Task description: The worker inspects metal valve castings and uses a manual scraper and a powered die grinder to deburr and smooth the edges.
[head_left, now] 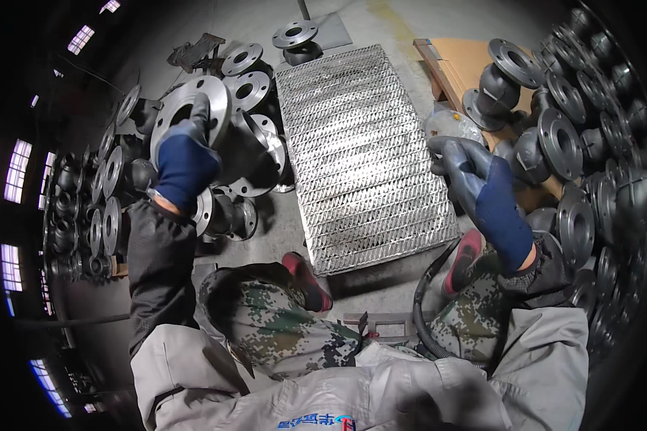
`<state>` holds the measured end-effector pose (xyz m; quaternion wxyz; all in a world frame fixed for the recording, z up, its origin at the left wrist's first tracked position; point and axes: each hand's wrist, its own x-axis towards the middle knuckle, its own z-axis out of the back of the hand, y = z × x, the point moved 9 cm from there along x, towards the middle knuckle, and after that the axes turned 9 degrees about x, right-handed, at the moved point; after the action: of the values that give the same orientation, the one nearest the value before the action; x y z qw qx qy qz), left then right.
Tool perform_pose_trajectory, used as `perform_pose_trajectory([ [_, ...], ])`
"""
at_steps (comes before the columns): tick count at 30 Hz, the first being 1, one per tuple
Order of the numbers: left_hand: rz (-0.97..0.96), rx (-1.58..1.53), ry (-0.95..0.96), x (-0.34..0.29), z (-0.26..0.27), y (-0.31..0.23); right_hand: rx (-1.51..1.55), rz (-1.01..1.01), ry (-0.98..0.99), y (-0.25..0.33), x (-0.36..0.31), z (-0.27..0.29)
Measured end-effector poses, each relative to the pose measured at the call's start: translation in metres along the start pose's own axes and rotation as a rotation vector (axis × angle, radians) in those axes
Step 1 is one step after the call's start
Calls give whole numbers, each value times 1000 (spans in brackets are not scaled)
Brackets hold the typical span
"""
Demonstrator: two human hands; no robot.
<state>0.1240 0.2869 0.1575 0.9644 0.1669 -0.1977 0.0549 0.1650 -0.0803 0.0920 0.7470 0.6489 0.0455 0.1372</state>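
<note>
Pipe fitting (219, 118) at my left hand (183, 158): I've fingers clamped at its hole, likely for purchase on heavy metal. My right hand (478, 183), half open, shows nothing held; between both hands, the mesh worktop (366, 151), probably central for reach.

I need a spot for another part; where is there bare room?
The metal grating is bare between the left hand and right hand; so is the floor beyond the cardboard. Flanged fittings crowd both sides.
</note>
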Motion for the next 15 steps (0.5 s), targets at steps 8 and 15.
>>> perform_pose_trajectory([
  [8,-281,-114,63,-57,20,-153,-190,280,-27,3,-25,35],
  [15,-297,-305,44,-72,39,-234,-322,169,-167,-21,-22,60],
])
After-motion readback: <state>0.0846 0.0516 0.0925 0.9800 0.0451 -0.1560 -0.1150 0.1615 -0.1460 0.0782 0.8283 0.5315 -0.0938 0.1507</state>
